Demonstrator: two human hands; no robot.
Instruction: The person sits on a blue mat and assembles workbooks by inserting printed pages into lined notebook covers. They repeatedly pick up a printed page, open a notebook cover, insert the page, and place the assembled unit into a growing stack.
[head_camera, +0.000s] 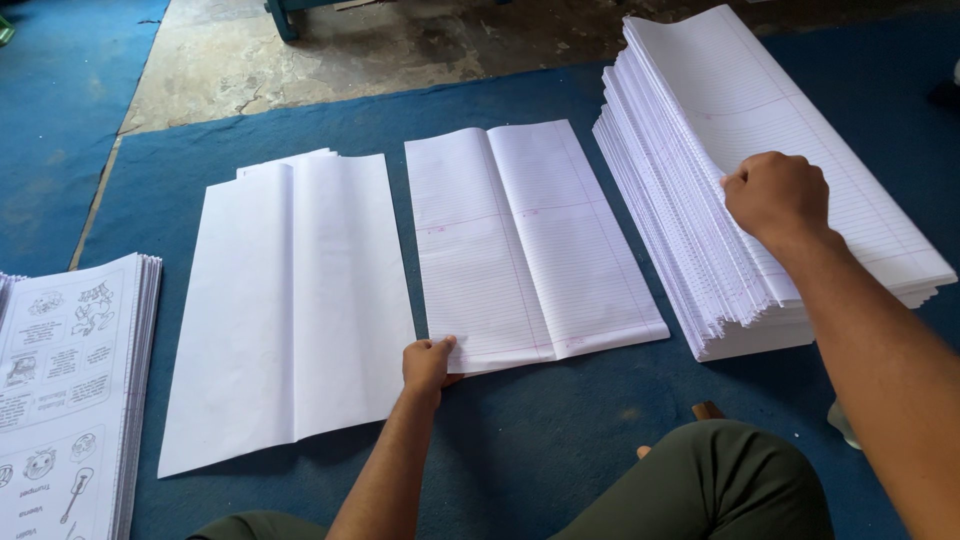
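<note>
Left hand (428, 364): fingers curled, pinching the near left corner of the ruled sheets (530, 240), which lie folded open on the blue mat (540, 440), centre. Right hand (777, 197): fingers closed on the top sheet of the tall ruled stack (720, 250), far right. Blank sheets (285, 300): just left of the ruled sheets, edges close. Printed stack (70, 390): far left, drawings on top.

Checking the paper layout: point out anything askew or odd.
Minor only. The blank sheets are unevenly stacked, with lower edges peeking out at the top left. The tall lined stack fans sideways rather than standing square. The floor beyond the mat is cracked.
</note>
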